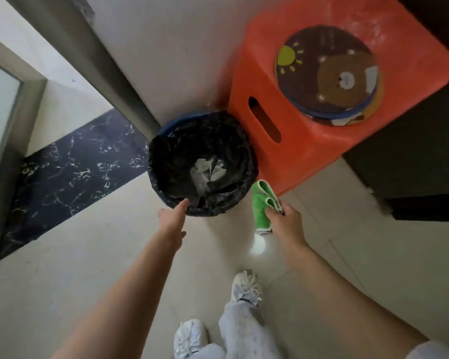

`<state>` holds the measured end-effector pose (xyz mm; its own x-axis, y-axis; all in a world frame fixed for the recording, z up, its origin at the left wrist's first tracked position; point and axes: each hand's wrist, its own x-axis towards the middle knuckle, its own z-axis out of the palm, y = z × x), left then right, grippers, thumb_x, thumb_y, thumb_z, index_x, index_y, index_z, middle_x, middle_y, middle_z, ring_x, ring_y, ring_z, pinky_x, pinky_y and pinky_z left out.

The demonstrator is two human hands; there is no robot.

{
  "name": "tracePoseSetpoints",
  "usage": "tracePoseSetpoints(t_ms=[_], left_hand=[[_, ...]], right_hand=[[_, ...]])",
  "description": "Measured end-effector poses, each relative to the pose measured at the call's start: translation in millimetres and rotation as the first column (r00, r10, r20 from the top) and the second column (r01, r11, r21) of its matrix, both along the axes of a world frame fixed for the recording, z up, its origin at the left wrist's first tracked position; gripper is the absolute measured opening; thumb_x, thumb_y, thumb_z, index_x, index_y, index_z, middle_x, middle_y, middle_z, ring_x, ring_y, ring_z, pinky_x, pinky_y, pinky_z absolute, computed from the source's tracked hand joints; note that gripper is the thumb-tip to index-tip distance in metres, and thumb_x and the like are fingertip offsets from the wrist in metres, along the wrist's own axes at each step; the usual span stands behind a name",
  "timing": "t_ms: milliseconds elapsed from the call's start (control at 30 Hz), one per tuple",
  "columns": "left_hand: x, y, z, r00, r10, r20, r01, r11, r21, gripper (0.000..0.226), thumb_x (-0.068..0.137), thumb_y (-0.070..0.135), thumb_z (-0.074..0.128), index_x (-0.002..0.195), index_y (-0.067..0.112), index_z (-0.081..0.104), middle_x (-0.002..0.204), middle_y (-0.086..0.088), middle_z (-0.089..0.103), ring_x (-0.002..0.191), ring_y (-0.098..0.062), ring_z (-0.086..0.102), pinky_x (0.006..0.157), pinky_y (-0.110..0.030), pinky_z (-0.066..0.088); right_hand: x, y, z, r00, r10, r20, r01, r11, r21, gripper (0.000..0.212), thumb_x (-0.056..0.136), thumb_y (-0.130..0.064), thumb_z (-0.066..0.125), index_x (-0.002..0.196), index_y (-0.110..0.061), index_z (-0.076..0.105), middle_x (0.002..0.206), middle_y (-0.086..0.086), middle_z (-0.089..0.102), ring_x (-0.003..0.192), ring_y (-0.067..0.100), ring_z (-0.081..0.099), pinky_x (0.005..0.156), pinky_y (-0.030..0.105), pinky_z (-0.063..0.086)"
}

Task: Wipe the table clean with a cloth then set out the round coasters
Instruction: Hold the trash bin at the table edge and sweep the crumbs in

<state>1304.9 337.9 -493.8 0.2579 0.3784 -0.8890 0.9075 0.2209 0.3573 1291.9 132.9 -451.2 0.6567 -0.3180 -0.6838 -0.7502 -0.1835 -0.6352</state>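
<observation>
Looking down from your head cam, going left to right: your left hand (172, 219) is stretched out flat toward the near rim of the trash bin (203, 161), fingers straight and relaxed, holding nothing. The fingertips (184, 202) sit right at the edge of the black liner, touching it or just about, hard to tell which. There's some crumpled pale stuff down in the bottom of the bin.

Just right of the bin, your right hand (285, 221) is clenched around the green cloth (263, 205). It's folded up, pinched at the far end of your hand, and most of it sticks out past your knuckles toward the bin and the stool, with a bit hanging down on the inner side of your hand. The cloth is off the floor, between the bin and the stool's corner.

Further right and up, the orange plastic stool (290, 141) stands beside the bin, and the round coasters (329, 73) are stacked on its top, the top 1 dark brown with a bear and a yellow sun. They're well apart from both your hands.

Bottom of the view: your 2 white shoes (246, 285) on the pale tile floor (62, 281).
</observation>
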Motion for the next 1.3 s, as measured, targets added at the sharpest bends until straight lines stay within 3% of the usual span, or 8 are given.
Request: tracePoseSetpoints(t_ms=[100,267,600,667,800,967,1133,1300], left_hand=[[7.9,-2.7,-50.7,0.982,0.185,0.038,-0.18,0.977,-0.11,0.062,0.087,0.027,0.064,0.138,0.016,0.031,0.142,-0.009,0.041,0.127,-0.032,0.042,0.093,-0.046,0.044],[12.0,-13.5,-62.2,0.899,0.412,0.148,-0.391,0.908,-0.153,0.048,0.086,-0.007,0.045,0.131,0.009,0.044,0.126,-0.019,0.056,0.091,-0.028,0.058,0.066,-0.04,0.051],[-76.7,-7.2,127.9,0.996,-0.018,0.086,0.015,0.999,0.032,0.03,0.08,-0.002,0.048,0.109,0.007,0.053,0.105,-0.017,0.06,0.085,-0.034,0.061,0.062,-0.04,0.055],[-105.5,-7.4,177.3,0.987,-0.133,0.092,0.129,0.991,0.046,0.028,0.08,-0.001,0.049,0.106,0.008,0.054,0.102,-0.016,0.061,0.084,-0.033,0.061,0.068,-0.041,0.056],[-165.5,-11.5,274.4,0.937,-0.319,0.144,0.313,0.948,0.061,0.026,0.078,-0.001,0.05,0.101,0.009,0.055,0.095,-0.012,0.061,0.078,-0.03,0.06,0.071,-0.044,0.057],[-228.7,-33.0,360.2,0.77,-0.601,0.212,0.603,0.795,0.062,0.03,0.077,0.002,0.05,0.103,0.013,0.057,0.092,-0.008,0.064,0.085,-0.03,0.062,0.078,-0.048,0.057],[-293.5,-60.1,396.8,0.507,-0.835,0.214,0.842,0.533,0.084,0.023,0.081,0.004,0.053,0.102,0.011,0.058,0.079,-0.007,0.063,0.075,-0.029,0.062,0.074,-0.043,0.057],[-382.9,-103.9,406.9,0.267,-0.941,0.209,0.949,0.295,0.114,0.023,0.076,0.001,0.051,0.096,0.008,0.062,0.083,-0.016,0.067,0.079,-0.036,0.066,0.069,-0.048,0.058]], right_hand=[[-1.4,-4.4,-38.1,0.999,-0.046,-0.015,0.046,0.999,0.006,0.016,0.086,-0.004,0.052,0.099,-0.009,0.062,0.093,0.011,0.064,0.086,0.026,0.06,0.079,0.038,0.049],[-8.7,-23.8,-41.9,0.995,-0.102,-0.01,0.102,0.994,-0.039,0.013,0.085,-0.002,0.054,0.091,-0.011,0.061,0.082,0.008,0.061,0.079,0.023,0.058,0.074,0.036,0.048],[-76.4,-14.4,163.3,0.958,-0.244,0.152,0.24,0.97,0.048,0.019,0.086,0.001,0.053,0.1,-0.008,0.062,0.079,0.0,0.06,0.069,0.008,0.055,0.052,0.007,0.043],[-104.8,-7.0,208.8,0.94,-0.308,0.149,0.3,0.951,0.073,0.02,0.086,0.001,0.053,0.102,-0.007,0.062,0.079,-0.002,0.061,0.071,0.008,0.056,0.059,0.01,0.046],[-172.8,-4.7,295.3,0.887,-0.445,0.126,0.431,0.894,0.121,0.017,0.086,-0.006,0.055,0.096,-0.017,0.062,0.085,-0.003,0.064,0.087,0.02,0.062,0.084,0.038,0.05],[-290.2,-15.3,376.0,0.845,-0.512,0.157,0.505,0.859,0.086,0.018,0.087,-0.007,0.054,0.1,-0.018,0.061,0.094,0.003,0.063,0.09,0.021,0.06,0.086,0.037,0.048],[-424.2,-24.4,387.4,0.739,-0.67,0.062,0.668,0.742,0.054,0.026,0.089,-0.01,0.054,0.115,-0.013,0.059,0.106,0.007,0.064,0.096,0.025,0.062,0.091,0.046,0.05],[-558.0,-38.5,398.1,0.575,-0.814,0.082,0.811,0.58,0.075,0.019,0.09,-0.006,0.052,0.107,-0.013,0.059,0.089,0.001,0.063,0.082,0.019,0.061,0.076,0.036,0.05]])
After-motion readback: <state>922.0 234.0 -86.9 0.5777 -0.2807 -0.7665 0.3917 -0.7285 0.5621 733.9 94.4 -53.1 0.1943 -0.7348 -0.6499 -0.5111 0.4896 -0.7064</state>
